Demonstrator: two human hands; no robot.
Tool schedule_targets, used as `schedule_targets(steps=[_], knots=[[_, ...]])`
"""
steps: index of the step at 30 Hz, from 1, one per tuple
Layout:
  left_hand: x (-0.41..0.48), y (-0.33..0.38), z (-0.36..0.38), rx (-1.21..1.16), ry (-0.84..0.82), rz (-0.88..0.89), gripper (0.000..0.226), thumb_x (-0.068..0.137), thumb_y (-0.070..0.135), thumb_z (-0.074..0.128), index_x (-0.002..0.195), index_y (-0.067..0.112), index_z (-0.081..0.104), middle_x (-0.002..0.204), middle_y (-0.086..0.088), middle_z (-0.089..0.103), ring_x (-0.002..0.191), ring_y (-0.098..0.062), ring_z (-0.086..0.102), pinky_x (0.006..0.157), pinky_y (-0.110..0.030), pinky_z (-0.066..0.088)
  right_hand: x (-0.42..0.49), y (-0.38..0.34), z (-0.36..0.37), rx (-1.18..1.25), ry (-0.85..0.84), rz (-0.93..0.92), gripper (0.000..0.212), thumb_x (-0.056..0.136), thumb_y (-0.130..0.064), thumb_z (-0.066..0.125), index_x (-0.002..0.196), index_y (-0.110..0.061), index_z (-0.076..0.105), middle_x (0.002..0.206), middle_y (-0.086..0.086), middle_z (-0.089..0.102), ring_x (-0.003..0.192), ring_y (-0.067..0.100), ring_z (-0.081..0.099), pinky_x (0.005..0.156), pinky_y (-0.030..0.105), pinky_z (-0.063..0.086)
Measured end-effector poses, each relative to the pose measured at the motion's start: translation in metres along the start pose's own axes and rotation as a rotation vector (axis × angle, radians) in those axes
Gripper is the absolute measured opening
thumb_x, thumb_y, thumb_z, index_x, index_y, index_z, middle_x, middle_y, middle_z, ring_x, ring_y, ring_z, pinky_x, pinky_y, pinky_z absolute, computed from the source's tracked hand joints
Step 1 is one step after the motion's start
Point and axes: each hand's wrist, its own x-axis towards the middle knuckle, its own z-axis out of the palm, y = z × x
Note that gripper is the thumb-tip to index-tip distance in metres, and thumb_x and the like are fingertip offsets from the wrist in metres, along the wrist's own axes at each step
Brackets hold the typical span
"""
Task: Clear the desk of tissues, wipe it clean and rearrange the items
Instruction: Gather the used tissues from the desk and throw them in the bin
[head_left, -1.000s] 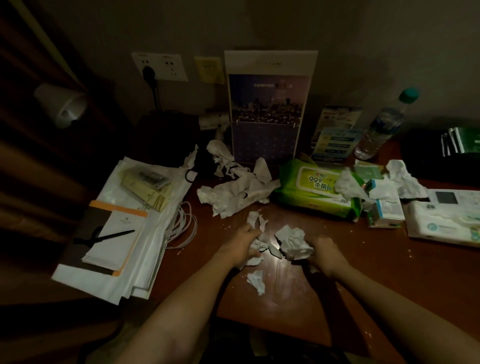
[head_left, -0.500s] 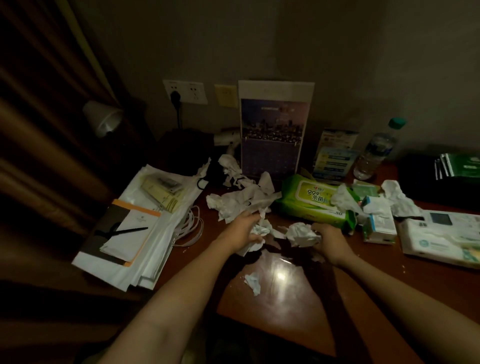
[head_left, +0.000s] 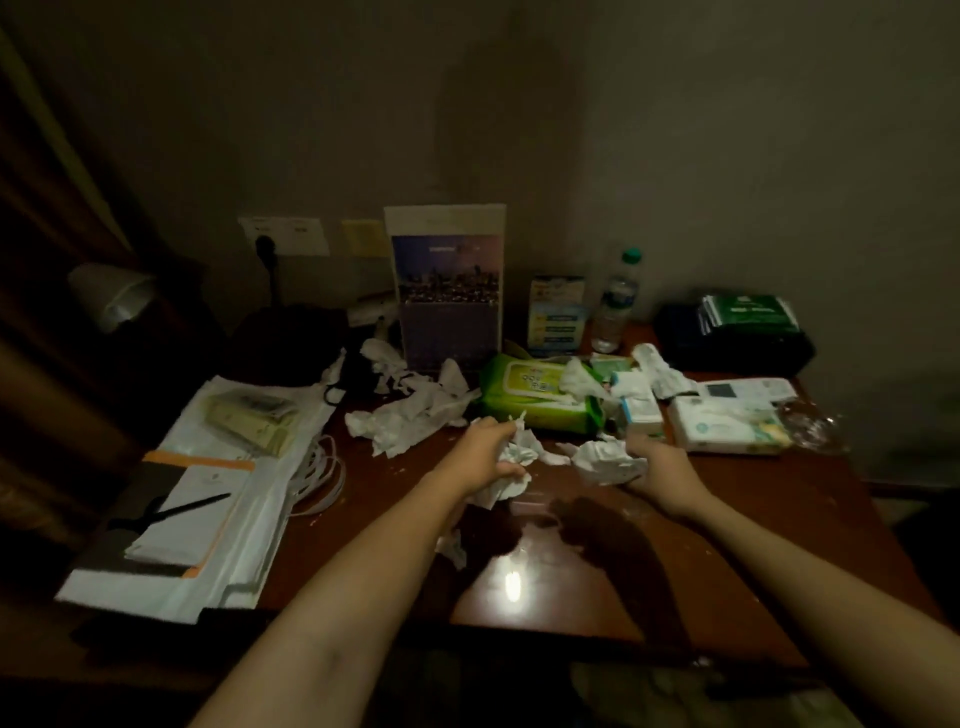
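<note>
My left hand (head_left: 485, 453) grips a bunch of crumpled white tissues (head_left: 514, 457) above the middle of the dark wooden desk (head_left: 779, 519). My right hand (head_left: 657, 462) holds a crumpled tissue ball (head_left: 602, 460) just right of it. A larger heap of tissues (head_left: 410, 415) lies behind my left hand. One small scrap (head_left: 452, 551) rests on the desk beneath my left forearm. More tissues (head_left: 657, 369) sit among the packs at the right.
A green wet-wipe pack (head_left: 535, 397), small box (head_left: 641, 410) and white wipe pack (head_left: 727, 426) lie right of centre. Papers with a notebook and pen (head_left: 176, 514) and a white cable (head_left: 317, 467) cover the left. A calendar (head_left: 447, 291), bottle (head_left: 615, 306) and black case (head_left: 732, 343) stand behind.
Both hands have lifted with their tissues and moved further back toward the green pack. The view has tilted upward, showing more wall.
</note>
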Motion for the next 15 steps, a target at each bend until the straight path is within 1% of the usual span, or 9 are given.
schedule_targets(steps=[1,2,3,5,6,7,9,12,15], knots=[[-0.001,0.008,0.003,-0.003,-0.021,0.028,0.055,0.083,0.028,0.074,0.130,0.007,0.053,0.118,-0.016,0.051,0.110,-0.028,0.047,0.087,-0.028,0.036,-0.014,0.004,-0.003,0.009,0.018,0.033,0.025,0.075,-0.014,0.078,0.067,-0.023,0.056,0.073,-0.003,0.060,0.077,0.018,0.055,0.057,0.021,0.034],[-0.002,0.017,0.008,-0.010,-0.042,0.060,0.056,0.084,0.028,0.074,0.131,0.007,0.053,0.119,-0.016,0.051,0.110,-0.028,0.047,0.088,-0.029,0.036,-0.028,0.008,-0.006,0.025,0.037,0.068,0.023,0.075,-0.014,0.078,0.070,-0.021,0.057,0.077,0.002,0.061,0.080,0.019,0.057,0.059,0.025,0.032],[-0.003,0.027,0.012,-0.014,-0.060,0.093,0.056,0.084,0.028,0.074,0.131,0.008,0.053,0.119,-0.015,0.051,0.111,-0.027,0.048,0.088,-0.028,0.036,-0.042,0.011,-0.009,0.028,0.057,0.092,0.023,0.075,-0.013,0.078,0.070,-0.021,0.056,0.079,0.003,0.061,0.081,0.020,0.057,0.059,0.026,0.031],[-0.005,0.047,0.023,-0.009,-0.072,0.148,0.054,0.084,0.030,0.074,0.130,0.009,0.054,0.119,-0.014,0.051,0.111,-0.027,0.048,0.086,-0.028,0.035,-0.069,0.016,-0.018,0.039,0.096,0.172,0.025,0.075,-0.012,0.078,0.068,-0.021,0.055,0.080,0.003,0.061,0.079,0.017,0.055,0.056,0.020,0.033],[-0.007,0.057,0.029,-0.007,-0.076,0.171,0.053,0.084,0.031,0.074,0.128,0.009,0.055,0.119,-0.014,0.052,0.111,-0.027,0.048,0.085,-0.028,0.035,-0.081,0.020,-0.022,0.056,0.119,0.217,0.023,0.074,-0.012,0.078,0.069,-0.018,0.057,0.080,0.005,0.062,0.078,0.016,0.054,0.055,0.015,0.033],[-0.009,0.067,0.037,-0.008,-0.086,0.196,0.051,0.083,0.031,0.075,0.126,0.009,0.057,0.118,-0.014,0.052,0.110,-0.027,0.048,0.084,-0.028,0.035,-0.096,0.024,-0.026,0.061,0.137,0.261,0.020,0.074,-0.013,0.079,0.071,-0.014,0.058,0.080,0.006,0.063,0.077,0.016,0.053,0.054,0.013,0.032],[-0.011,0.090,0.054,0.001,-0.117,0.255,0.048,0.082,0.031,0.076,0.121,0.009,0.058,0.116,-0.014,0.053,0.108,-0.027,0.049,0.080,-0.026,0.033,-0.123,0.037,-0.037,0.053,0.159,0.311,0.021,0.073,-0.015,0.079,0.073,-0.010,0.059,0.079,0.006,0.063,0.076,0.017,0.053,0.053,0.014,0.031],[-0.010,0.132,0.077,0.015,-0.147,0.337,0.049,0.081,0.030,0.076,0.124,0.013,0.058,0.118,-0.010,0.053,0.110,-0.024,0.049,0.081,-0.024,0.033,-0.161,0.059,-0.058,0.039,0.214,0.365,0.020,0.073,-0.016,0.079,0.081,-0.006,0.064,0.083,0.005,0.063,0.080,0.017,0.054,0.056,0.013,0.032],[-0.009,0.186,0.101,0.030,-0.170,0.413,0.050,0.081,0.030,0.076,0.125,0.015,0.058,0.119,-0.007,0.053,0.109,-0.021,0.049,0.083,-0.024,0.035,-0.201,0.087,-0.082,0.075,0.293,0.425,0.019,0.074,-0.013,0.078,0.084,-0.003,0.065,0.087,0.008,0.065,0.086,0.023,0.058,0.067,0.027,0.038]])
